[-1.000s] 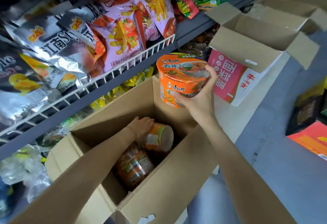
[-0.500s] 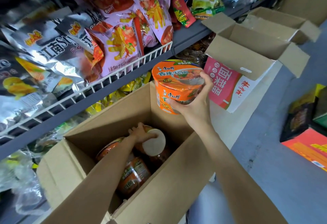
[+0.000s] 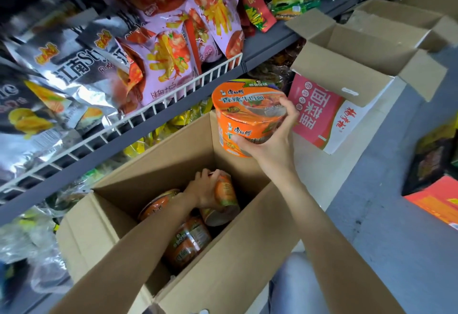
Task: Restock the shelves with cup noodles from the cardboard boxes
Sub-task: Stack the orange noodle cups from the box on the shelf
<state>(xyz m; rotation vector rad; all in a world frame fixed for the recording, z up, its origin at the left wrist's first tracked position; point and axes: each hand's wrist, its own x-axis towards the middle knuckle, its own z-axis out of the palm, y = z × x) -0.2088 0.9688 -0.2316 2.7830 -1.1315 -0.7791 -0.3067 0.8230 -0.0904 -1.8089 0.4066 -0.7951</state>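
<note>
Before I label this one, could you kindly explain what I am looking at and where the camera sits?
The camera is worn on a person's head, looking down at their bare arms; there is no robot. The right hand holds an orange cup noodle above an open cardboard box. The left hand reaches inside, gripping a second cup; more cups lie below. To the left is a wire shelf of snack bags.

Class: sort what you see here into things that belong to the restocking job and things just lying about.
Job: open cardboard box; raised cup noodles in right hand; cup gripped by left hand; cups in box.

Lying about: snack bags; pink carton.
</note>
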